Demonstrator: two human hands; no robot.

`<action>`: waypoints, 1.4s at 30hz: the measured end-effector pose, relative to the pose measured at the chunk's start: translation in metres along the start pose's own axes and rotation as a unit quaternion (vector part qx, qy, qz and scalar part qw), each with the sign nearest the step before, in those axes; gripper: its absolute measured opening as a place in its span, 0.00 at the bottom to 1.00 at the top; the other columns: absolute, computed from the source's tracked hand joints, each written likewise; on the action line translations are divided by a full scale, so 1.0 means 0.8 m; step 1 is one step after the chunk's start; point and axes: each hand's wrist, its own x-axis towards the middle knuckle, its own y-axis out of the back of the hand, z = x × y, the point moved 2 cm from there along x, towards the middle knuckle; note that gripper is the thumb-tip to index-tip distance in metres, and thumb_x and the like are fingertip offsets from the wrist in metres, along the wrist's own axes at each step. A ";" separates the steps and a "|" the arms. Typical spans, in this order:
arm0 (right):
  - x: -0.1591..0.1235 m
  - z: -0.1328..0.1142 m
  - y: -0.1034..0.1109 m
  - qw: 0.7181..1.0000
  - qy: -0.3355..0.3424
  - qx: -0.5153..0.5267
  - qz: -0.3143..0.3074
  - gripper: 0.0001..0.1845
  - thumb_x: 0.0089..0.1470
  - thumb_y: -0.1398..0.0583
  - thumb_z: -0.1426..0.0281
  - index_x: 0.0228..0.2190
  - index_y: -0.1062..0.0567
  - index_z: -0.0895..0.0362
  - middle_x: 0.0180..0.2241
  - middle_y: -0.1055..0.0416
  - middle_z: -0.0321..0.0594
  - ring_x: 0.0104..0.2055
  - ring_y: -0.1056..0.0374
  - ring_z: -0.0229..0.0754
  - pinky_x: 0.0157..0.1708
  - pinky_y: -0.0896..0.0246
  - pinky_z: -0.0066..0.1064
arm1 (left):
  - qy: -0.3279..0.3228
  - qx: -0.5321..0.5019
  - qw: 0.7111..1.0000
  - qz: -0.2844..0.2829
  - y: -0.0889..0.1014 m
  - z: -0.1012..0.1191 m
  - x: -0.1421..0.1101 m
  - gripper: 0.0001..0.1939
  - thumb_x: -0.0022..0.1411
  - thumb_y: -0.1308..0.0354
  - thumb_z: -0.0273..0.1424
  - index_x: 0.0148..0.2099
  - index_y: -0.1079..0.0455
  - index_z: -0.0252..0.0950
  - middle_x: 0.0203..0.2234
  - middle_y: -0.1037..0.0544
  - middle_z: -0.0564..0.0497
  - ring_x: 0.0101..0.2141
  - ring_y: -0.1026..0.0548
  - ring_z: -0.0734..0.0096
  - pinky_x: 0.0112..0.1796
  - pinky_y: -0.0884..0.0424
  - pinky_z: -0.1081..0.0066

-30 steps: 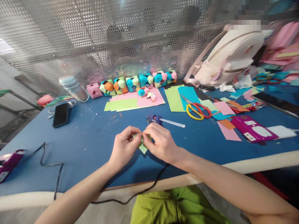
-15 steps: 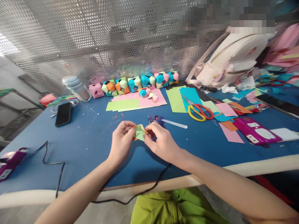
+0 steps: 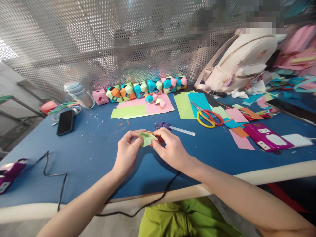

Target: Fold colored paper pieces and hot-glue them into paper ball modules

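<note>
Left hand (image 3: 128, 149) and right hand (image 3: 171, 144) pinch a small folded piece of green and orange paper (image 3: 146, 139) between thumbs and fingers, just above the near middle of a blue table (image 3: 93, 171). Half a second ago its pale green face shows as an upright square; now that face tips flatter, with orange at its far edge. The hands, pressed together a second ago, stand slightly apart, one at either end of the piece. The change suggests the paper is being turned or shaped, with the work apparently unfinished.

Just beyond the right hand, a purple glue gun (image 3: 164, 125) lies untouched, its translucent stick (image 3: 184, 130) pointing right. Farther right rest scissors (image 3: 202, 110) with yellow and red handles. At the far side, a row of folded paper balls (image 3: 140, 89) lines up behind a pink sheet (image 3: 161, 110), between a bottle (image 3: 80, 94) on the left and a pale backpack (image 3: 243, 62) on the right.
</note>
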 end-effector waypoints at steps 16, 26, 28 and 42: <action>0.002 0.000 0.002 0.999 0.032 -0.024 -0.005 0.06 0.56 0.47 0.76 0.30 0.31 0.57 0.27 0.33 0.38 0.28 0.35 0.37 0.30 0.37 0.29 | 0.020 0.080 0.996 -0.033 -0.008 0.007 -0.006 0.06 0.50 0.37 0.29 0.31 0.30 0.34 0.24 0.26 0.56 0.25 0.32 0.80 0.28 0.36 0.78; 0.003 0.001 0.003 0.999 0.037 -0.029 0.008 0.09 0.58 0.48 0.75 0.28 0.32 0.56 0.25 0.33 0.37 0.28 0.34 0.37 0.30 0.37 0.29 | 0.080 -0.021 0.996 -0.034 -0.012 0.005 -0.006 0.11 0.48 0.35 0.30 0.34 0.31 0.33 0.23 0.23 0.54 0.23 0.26 0.75 0.29 0.30 0.73; 0.003 0.003 0.003 0.999 0.036 -0.029 0.008 0.08 0.58 0.48 0.75 0.28 0.32 0.56 0.25 0.33 0.37 0.29 0.33 0.37 0.30 0.36 0.29 | 0.076 -0.025 0.996 -0.042 -0.011 0.004 -0.007 0.11 0.49 0.35 0.31 0.34 0.30 0.33 0.23 0.23 0.54 0.23 0.25 0.75 0.29 0.30 0.73; -0.027 0.008 0.071 0.939 -0.069 -0.297 -0.157 0.15 0.58 0.45 0.64 0.22 0.32 0.55 0.21 0.34 0.36 0.21 0.37 0.38 0.22 0.49 0.31 | 0.064 -0.040 0.997 0.003 0.003 -0.009 0.021 0.15 0.47 0.32 0.33 0.36 0.29 0.30 0.25 0.22 0.50 0.26 0.22 0.69 0.33 0.24 0.65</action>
